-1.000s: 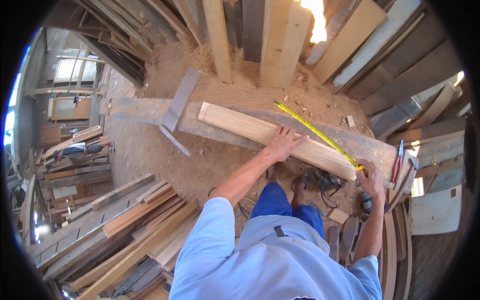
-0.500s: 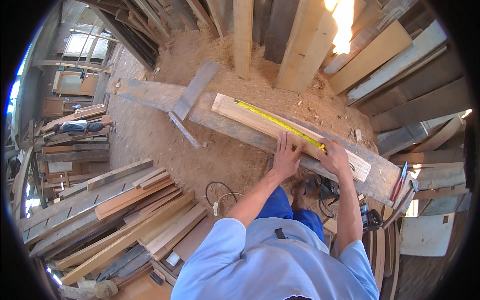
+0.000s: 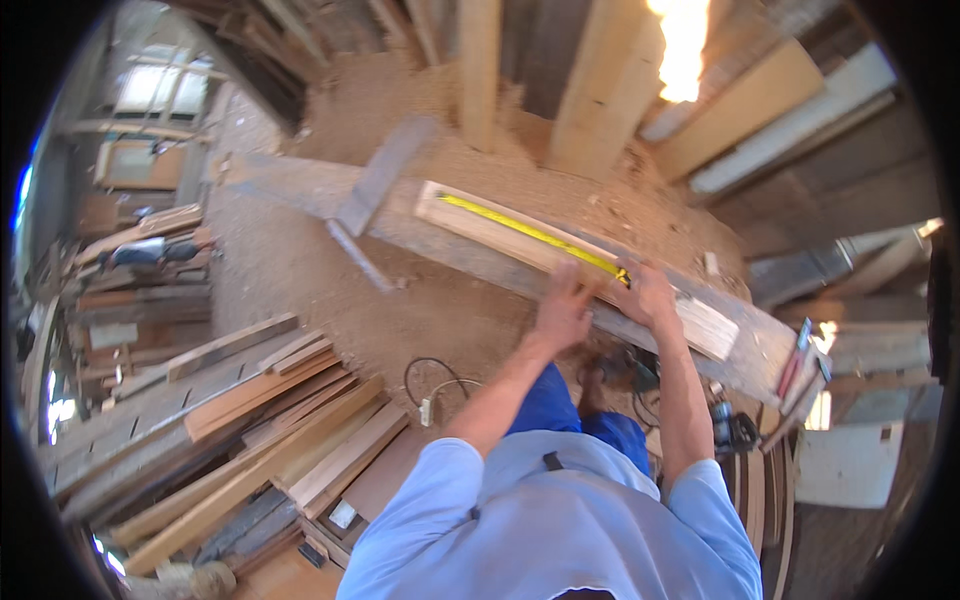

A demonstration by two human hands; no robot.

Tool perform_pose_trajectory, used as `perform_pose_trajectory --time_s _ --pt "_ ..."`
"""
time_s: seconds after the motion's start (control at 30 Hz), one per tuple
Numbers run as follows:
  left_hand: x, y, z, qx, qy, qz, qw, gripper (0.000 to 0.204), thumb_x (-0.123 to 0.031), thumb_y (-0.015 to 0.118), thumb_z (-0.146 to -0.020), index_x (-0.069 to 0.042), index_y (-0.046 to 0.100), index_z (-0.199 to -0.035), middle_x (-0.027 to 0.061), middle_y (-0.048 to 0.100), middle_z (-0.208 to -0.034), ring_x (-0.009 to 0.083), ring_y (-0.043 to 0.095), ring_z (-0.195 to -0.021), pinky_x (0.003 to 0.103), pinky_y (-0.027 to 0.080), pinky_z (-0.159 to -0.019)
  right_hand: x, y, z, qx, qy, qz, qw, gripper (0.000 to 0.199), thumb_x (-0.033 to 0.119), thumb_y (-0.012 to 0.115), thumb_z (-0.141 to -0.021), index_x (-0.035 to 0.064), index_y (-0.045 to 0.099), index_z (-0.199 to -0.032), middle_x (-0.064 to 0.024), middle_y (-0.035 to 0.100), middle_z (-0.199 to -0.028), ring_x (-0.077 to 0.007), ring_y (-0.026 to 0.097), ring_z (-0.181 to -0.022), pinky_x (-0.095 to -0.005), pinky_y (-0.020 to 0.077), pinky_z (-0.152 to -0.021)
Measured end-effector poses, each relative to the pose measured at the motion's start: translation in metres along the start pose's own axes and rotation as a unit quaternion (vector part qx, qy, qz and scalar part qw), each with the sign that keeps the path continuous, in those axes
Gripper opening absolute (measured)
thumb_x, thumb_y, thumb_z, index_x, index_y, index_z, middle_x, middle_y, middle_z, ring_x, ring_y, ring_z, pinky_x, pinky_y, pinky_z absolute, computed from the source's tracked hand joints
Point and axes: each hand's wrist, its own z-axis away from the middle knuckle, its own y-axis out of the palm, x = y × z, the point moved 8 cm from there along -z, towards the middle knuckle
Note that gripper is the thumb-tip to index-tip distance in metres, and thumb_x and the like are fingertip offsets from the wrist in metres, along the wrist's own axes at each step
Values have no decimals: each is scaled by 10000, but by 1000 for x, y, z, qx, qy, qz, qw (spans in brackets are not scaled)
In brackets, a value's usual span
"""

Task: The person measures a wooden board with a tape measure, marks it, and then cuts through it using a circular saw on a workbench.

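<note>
A yellow tape measure (image 3: pixel 530 233) lies drawn out along a pale wooden board (image 3: pixel 700 325). My right hand (image 3: pixel 650 297) is closed around the case end of the tape, on top of the board. Just to its left, my left hand (image 3: pixel 566 308) rests at the board's near edge, its fingers stretched toward the tape and somewhat blurred. The board lies lengthwise on a long, worn plank bench (image 3: pixel 755 355). Across the bench, left of the board, sits a short grey wooden piece (image 3: pixel 385 178).
A red-handled tool (image 3: pixel 795 360) lies at the bench's right end. Stacked planks (image 3: pixel 290 440) fill the lower left. Tall boards (image 3: pixel 600 90) lean at the far side. A cable with a white connector (image 3: pixel 427 410) lies on the floor. Another person (image 3: pixel 150 253) is far left.
My right hand has slid left along the board with the tape case. The tape's far end now lies closer to the board's left end. My left hand has shifted slightly left.
</note>
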Motion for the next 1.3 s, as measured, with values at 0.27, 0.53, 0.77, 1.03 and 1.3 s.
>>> perform_pose_trajectory --time_s 0.27,0.53,0.77,1.03,1.3 --pt "16 -13 14 -24 10 -62 998 639 -136 745 -806 -107 587 -1425 330 419 -1546 509 303 -1500 546 266 -1254 -152 -73 101 -46 20 0 999 429 181 689 -859 143 710 -1285 -230 645 -1225 -413 594 -1182 -479 488 -1030" --pt "13 -3 9 14 11 -77 997 662 -128 760 -797 -98 579 -1433 340 393 -1557 517 298 -1498 546 298 -1239 -221 -97 137 -86 95 -5 992 420 172 716 -856 125 720 -1273 -230 622 -1300 -402 578 -1234 -457 463 -1068" --pt "16 -2 8 17 15 -99 995 681 -135 767 -794 -97 566 -1443 345 380 -1562 522 304 -1493 552 298 -1237 -227 -96 133 -83 101 -6 991 452 172 719 -852 167 710 -1304 -214 597 -1359 -390 557 -1282 -455 445 -1106" --pt "16 -1 7 15 12 -105 994 684 -142 778 -789 -91 567 -1438 349 375 -1562 525 304 -1491 558 295 -1237 -226 -98 132 -88 104 6 991 449 172 746 -853 151 705 -1299 -198 603 -1349 -379 559 -1281 -443 454 -1093" --pt "-21 1 -14 103 37 -164 980 854 -211 844 -786 -216 464 -1550 334 287 -1607 524 217 -1522 580 210 -1257 -229 -89 145 -87 23 -83 993 433 146 673 -849 94 686 -1279 -234 672 -1129 -423 628 -1083 -476 498 -966"
